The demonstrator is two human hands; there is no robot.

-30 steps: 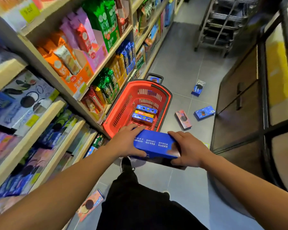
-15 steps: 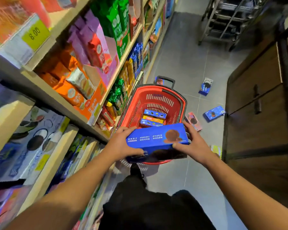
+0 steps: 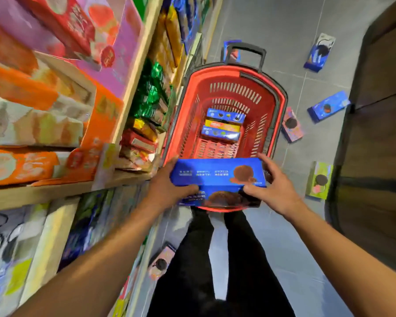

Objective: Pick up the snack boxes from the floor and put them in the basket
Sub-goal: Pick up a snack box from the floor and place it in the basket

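Head view
Held box: a blue snack box (image 3: 218, 172) is being held level at the centre of the frame, above the near rim of the basket; a brown biscuit picture is printed toward its right end.
Left hand: the left hand (image 3: 169, 191) is being wrapped round the left end of the box, thumb lying on the near face, fingers hidden behind.
Right hand: the right hand (image 3: 276, 189) is being clamped on the right end, thumb on the near edge, fingers curled over the far top edge.
Basket: a red basket (image 3: 281, 104) with a dark pull handle at its far end is being seen on the grey floor (image 3: 284, 30), above the centre of the frame.
Basket contents: three boxes (image 3: 223, 124), blue, yellow and blue, are being shown lying side by side on its bottom.
Boxes on floor: a pink box (image 3: 292, 128) is lying just beside the basket's right wall; two blue boxes (image 3: 328, 107) are lying at upper right; a green box (image 3: 319, 180) is lying at the right, near a dark cabinet (image 3: 375, 133); another box (image 3: 160, 263) is lying lower centre, beside the person's dark trousers (image 3: 215, 271).
Shelves: shelves (image 3: 128, 76) stocked with packets are filling the left of the frame.
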